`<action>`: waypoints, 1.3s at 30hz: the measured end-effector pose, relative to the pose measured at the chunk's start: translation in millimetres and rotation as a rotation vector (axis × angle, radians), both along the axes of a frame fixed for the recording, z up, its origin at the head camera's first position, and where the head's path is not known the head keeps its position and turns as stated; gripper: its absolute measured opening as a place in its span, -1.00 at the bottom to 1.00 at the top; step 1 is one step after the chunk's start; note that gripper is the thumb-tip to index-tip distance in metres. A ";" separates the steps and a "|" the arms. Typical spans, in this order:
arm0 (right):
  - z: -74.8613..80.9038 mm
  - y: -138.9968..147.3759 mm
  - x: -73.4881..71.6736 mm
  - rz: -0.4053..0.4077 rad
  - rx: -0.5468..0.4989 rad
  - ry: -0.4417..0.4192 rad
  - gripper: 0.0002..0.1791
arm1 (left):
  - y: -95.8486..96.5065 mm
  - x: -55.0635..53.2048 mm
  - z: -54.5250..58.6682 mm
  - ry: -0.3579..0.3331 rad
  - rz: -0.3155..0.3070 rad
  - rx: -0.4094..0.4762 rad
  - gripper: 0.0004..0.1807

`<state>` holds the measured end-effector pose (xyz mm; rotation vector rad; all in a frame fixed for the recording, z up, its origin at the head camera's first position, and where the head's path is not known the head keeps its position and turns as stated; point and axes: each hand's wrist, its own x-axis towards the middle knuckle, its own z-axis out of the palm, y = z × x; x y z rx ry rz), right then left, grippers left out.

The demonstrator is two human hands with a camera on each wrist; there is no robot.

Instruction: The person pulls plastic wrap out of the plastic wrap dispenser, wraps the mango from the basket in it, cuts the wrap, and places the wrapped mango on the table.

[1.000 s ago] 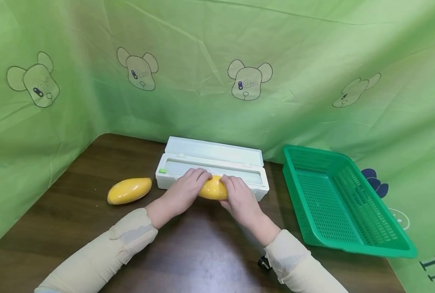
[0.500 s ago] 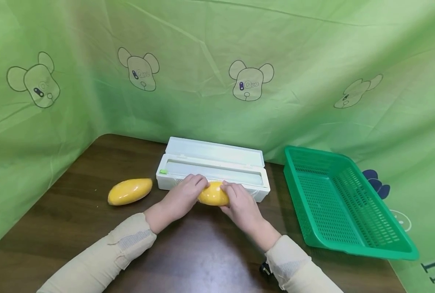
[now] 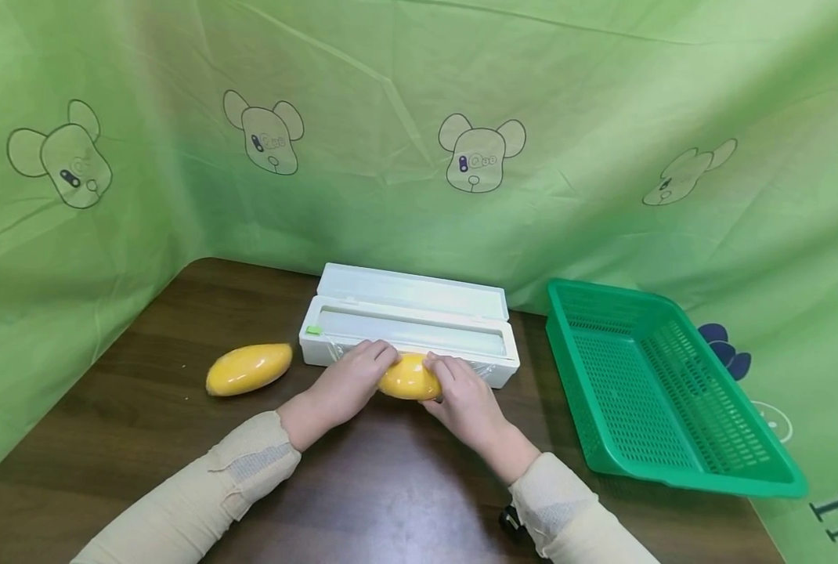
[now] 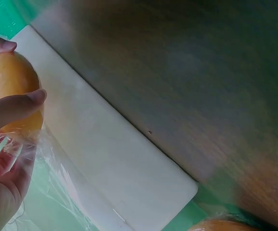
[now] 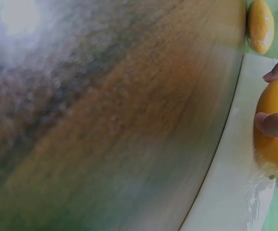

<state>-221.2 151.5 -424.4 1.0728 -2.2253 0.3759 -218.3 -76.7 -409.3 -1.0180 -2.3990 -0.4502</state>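
Note:
A yellow mango (image 3: pixel 409 377) is held in front of the long white cling film box (image 3: pixel 405 356), one hand at each end. My left hand (image 3: pixel 352 381) grips its left end and my right hand (image 3: pixel 467 395) its right end, thumbs on the near side. Clear cling film (image 4: pixel 57 178) clings about the mango and runs along the box front, bunched at the fruit's ends in both wrist views. The box's lid (image 3: pixel 412 291) stands open at the back. Left of the box lies a second mango (image 3: pixel 250 369), shiny with film.
To the right stands a green plastic basket (image 3: pixel 605 392) with perforated walls. A small black object (image 3: pixel 511 518) lies by the right sleeve. A green printed curtain (image 3: pixel 363 157) hangs behind the brown table (image 3: pixel 384 493).
Both hands and the mango have come a little down toward me, away from the box's top. More film shows along the box front. The second mango and basket stay put.

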 end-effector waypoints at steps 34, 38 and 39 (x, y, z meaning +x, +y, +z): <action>1.5 2.0 -3.5 -0.054 0.066 -0.295 -0.29 | 0.1 -9.2 -2.1 -0.303 -0.003 -0.008 -0.65; -0.5 1.9 -2.4 -0.060 0.074 -0.311 -0.29 | 0.9 -8.3 -2.9 -0.317 0.003 -0.018 -0.60; -1.1 1.9 -2.2 -0.061 0.076 -0.317 -0.29 | 1.1 -8.2 -3.2 -0.323 0.003 -0.019 -0.59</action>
